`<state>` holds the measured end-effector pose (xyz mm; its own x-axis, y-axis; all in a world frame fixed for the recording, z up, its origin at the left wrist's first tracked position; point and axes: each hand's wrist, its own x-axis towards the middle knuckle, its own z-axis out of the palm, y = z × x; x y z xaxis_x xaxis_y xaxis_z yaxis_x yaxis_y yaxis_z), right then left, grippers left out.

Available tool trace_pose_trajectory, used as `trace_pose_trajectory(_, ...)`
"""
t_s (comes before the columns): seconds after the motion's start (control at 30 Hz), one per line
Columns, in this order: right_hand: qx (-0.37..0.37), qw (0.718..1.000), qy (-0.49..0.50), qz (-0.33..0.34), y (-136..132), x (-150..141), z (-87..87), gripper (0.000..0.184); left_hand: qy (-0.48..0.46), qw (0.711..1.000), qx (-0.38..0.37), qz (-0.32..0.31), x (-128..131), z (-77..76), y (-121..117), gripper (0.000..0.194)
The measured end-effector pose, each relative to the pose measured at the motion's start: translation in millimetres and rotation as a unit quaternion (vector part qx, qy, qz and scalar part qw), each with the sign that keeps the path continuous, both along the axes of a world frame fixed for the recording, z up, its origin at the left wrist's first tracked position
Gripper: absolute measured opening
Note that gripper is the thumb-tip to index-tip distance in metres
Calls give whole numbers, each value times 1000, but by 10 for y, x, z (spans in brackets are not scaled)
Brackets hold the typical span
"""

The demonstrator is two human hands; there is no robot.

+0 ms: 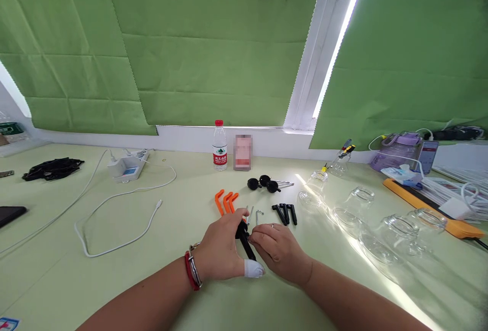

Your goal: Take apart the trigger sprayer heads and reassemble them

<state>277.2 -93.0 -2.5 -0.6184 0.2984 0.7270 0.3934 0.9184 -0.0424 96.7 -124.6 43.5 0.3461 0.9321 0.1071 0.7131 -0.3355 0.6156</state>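
Note:
My left hand (224,247) is curled round a dark rod-shaped part (247,247), its bandaged thumb below the rod and its fingers above. My right hand (280,249) presses its fingertips together against the side of this part; anything pinched there is too small to make out. Just beyond my fingers lie several thin metal pins (257,216). Several orange bent pieces (227,201) lie behind my left hand. To the right are several short black bent pieces (285,214). Farther back are black round-headed parts (264,183) beside metal rods (285,183).
A red-capped water bottle (220,150) and a pink box (243,153) stand at the back. Several clear glass vessels (385,239) take up the right side. A white cable (114,196) runs from a power strip (131,166) across the left.

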Motion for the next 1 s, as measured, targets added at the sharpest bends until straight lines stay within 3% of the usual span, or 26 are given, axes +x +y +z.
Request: trace_pose_trajectory(1.0,20,999,-20,-24,-14,-9,-40,16,-18,1000,18,1,-25,-81,31,85)
